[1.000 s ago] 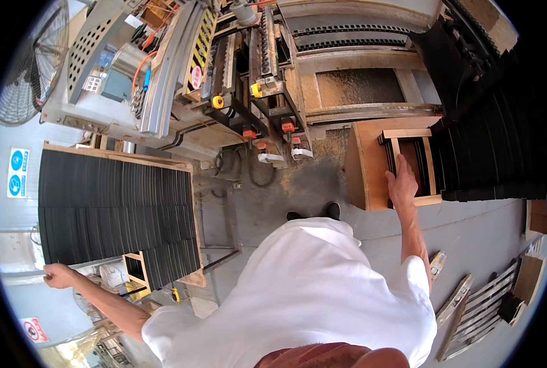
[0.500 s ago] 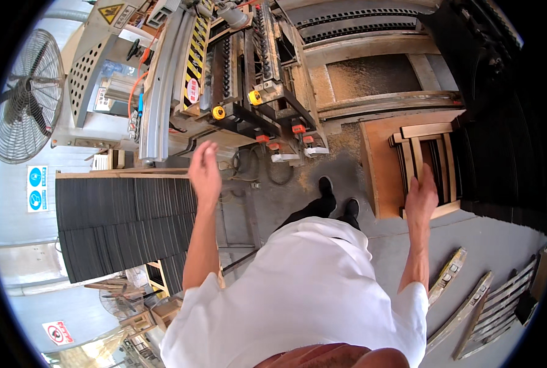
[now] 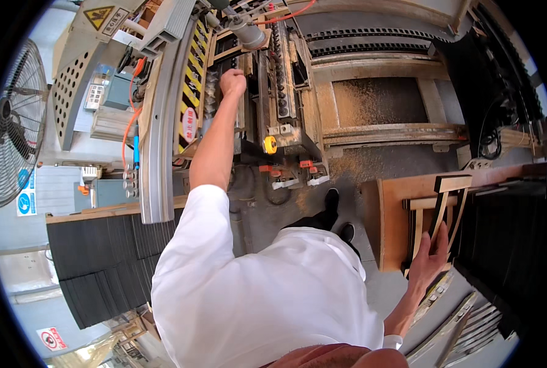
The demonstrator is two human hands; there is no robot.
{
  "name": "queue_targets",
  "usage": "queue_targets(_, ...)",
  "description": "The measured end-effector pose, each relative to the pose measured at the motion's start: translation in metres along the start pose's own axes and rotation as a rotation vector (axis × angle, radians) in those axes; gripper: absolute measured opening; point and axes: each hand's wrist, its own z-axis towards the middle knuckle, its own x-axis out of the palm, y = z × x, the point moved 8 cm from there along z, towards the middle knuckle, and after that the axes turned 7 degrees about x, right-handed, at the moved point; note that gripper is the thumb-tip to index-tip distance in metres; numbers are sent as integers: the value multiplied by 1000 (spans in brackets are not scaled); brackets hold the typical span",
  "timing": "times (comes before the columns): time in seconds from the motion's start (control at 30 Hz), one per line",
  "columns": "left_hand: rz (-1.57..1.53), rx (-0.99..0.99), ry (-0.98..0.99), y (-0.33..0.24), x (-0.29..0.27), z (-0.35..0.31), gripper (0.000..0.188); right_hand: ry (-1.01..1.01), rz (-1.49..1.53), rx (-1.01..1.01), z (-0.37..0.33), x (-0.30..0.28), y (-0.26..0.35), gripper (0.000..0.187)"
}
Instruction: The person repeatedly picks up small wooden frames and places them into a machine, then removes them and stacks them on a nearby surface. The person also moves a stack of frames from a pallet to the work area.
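My left hand (image 3: 232,82) reaches out over the woodworking machine (image 3: 279,92), its fingers curled closed beside a pale wooden frame (image 3: 211,52) under a metal cylinder (image 3: 249,32). What those fingers grip, if anything, is hidden. At the right, my right hand (image 3: 428,260) is closed on the side bar of a small wooden frame (image 3: 440,208) with a black-faced end. This frame is tilted up above other wooden frames (image 3: 416,230) at a brown wooden box (image 3: 393,211).
Dense dark strips (image 3: 102,264) are stacked at the left, and more black material (image 3: 506,227) stands at the far right. A fan (image 3: 16,122) is at the left edge. Sawdust lies around the machine's rails (image 3: 396,132). Wooden pallets (image 3: 476,334) rest on the floor.
My left hand has swung forward from the open space before the machine to over it, its fingers now curled. My right hand has raised and tilted one frame off the others.
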Motion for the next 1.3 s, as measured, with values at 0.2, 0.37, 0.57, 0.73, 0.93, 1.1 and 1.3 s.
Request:
queue_targets(0.2,-65,-74,-41,6,30,57,22,63,-83,-31,17,41,29,42)
queue_targets(0.37,-21,-176,-8,5,30,78,23,72,-156,-47,32,64,38,42)
queue_targets(0.57,-909,-519,76,58,82,79,35,101,-162,-75,40,84,63,42)
queue_targets(0.73,-1577,-738,-55,64,101,97,61,183,-242,-173,42,105,95,42)
queue_targets(0.93,-1641,-657,-75,66,91,65,56,367,-344,-525,45,170,155,40)
queue_targets(1.1,-1594,-661,-38,54,64,-63,33,544,-312,-926,30,267,208,43)
queue_targets(1.3,-1718,-385,86,24,29,-167,35,734,-340,-1274,-16,411,227,36)
